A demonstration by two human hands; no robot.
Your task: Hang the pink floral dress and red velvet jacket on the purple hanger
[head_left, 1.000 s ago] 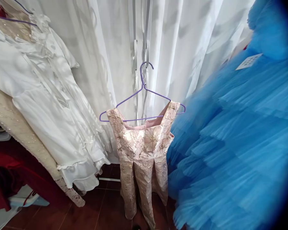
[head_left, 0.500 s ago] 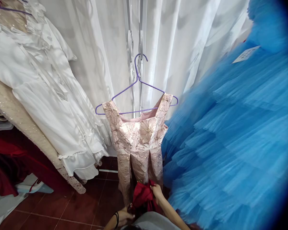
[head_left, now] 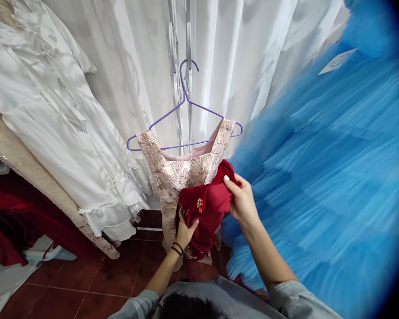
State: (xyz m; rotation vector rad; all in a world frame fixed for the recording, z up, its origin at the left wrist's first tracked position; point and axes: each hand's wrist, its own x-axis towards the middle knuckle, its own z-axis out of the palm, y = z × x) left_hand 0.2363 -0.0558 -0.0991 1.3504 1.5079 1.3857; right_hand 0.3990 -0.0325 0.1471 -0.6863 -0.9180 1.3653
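Observation:
A dark red garment (head_left: 216, 199) with a small ornament on it is held up between my hands, in front of a pink floral dress (head_left: 173, 175). My right hand (head_left: 242, 199) pinches its upper right part, thumb on top. Lower down, my left hand (head_left: 185, 230), with black bands at the wrist, grips its left side. The pink dress hangs by its straps from a purple hanger (head_left: 186, 99). Part of its skirt is hidden behind the red garment.
White dresses (head_left: 63, 128) and a beige sequinned garment (head_left: 36, 177) hang at left. At right spreads a large blue tulle gown (head_left: 319, 168) with a paper tag (head_left: 338, 61). A white curtain (head_left: 252, 53) stands behind; the floor (head_left: 119, 270) is dark red tile.
Both hands have risen with the red garment from low near the body to in front of the pink dress. The garment is more spread out, and its ornament now shows.

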